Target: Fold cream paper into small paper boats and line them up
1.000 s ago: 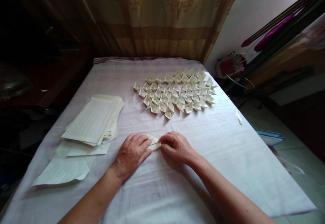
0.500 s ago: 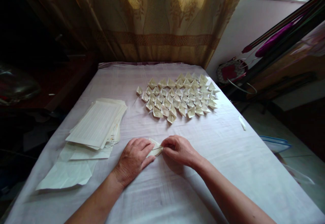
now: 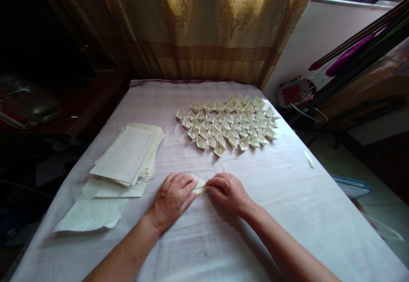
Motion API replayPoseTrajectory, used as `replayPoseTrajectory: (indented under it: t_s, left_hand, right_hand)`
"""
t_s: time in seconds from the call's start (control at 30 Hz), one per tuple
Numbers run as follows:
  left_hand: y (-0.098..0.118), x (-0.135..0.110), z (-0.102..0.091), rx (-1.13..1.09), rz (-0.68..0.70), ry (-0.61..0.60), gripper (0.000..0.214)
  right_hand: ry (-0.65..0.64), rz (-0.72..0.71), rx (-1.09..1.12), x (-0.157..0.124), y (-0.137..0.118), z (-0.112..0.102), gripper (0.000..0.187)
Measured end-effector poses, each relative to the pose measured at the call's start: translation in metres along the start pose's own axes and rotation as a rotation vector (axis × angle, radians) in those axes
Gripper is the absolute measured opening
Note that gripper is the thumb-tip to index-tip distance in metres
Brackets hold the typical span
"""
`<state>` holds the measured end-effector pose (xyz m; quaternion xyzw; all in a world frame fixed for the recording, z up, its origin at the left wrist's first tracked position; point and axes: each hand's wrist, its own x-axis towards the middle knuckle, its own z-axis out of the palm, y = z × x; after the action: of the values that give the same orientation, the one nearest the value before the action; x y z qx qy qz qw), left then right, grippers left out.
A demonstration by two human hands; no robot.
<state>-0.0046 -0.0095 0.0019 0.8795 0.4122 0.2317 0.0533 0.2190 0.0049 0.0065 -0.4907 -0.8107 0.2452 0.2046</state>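
A small folded piece of cream paper (image 3: pixel 199 185) lies on the white cloth of the table (image 3: pixel 287 197), near the front middle. My left hand (image 3: pixel 172 199) rests palm down on its left part, fingers pressing it flat. My right hand (image 3: pixel 228 191) pinches the paper's right end with curled fingers. Most of the paper is hidden under the two hands. Beyond them, several small folded paper boats (image 3: pixel 228 122) are laid out in tight rows.
A stack of lined paper sheets (image 3: pixel 128 154) sits at the left, with loose sheets (image 3: pixel 91 214) below it. A small paper scrap (image 3: pixel 309 158) lies near the right edge. A patterned curtain (image 3: pixel 207 26) hangs behind the table. Rods (image 3: pixel 358 43) and clutter stand at the right.
My hands have stayed on the folded paper, the fingers closing a little more over it. The camera has shifted, so the whole scene sits slightly right and lower in view.
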Motion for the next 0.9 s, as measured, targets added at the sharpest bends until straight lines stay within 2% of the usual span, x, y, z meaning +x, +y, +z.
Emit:
replayPoseTrajectory:
  t_s: [0.13,0.3,0.4,0.7,0.8,0.9]
  left_hand:
    - [0.000,-0.001,0.002,-0.001,-0.006,0.004,0.021]
    - [-0.001,-0.002,0.003,0.008,-0.005,0.002,0.023]
    - [-0.001,-0.002,0.003,0.014,-0.005,0.004,0.023]
    - [0.002,-0.001,-0.002,-0.032,-0.038,-0.037,0.029]
    - [0.002,-0.001,-0.003,-0.054,-0.047,-0.054,0.035]
    - [0.000,-0.002,-0.003,-0.066,-0.048,-0.045,0.030]
  right_hand:
    - [-0.018,0.036,0.033,0.003,-0.003,-0.002,0.019]
    - [-0.148,0.131,-0.008,0.016,-0.011,-0.015,0.021]
    - [-0.185,0.129,-0.057,0.019,-0.011,-0.018,0.017]
    - [-0.019,-0.186,-0.138,0.000,0.006,-0.001,0.020]
    - [0.066,-0.212,-0.160,-0.003,0.004,0.006,0.018]
    - [0.151,-0.149,-0.107,-0.006,0.002,0.014,0.022]
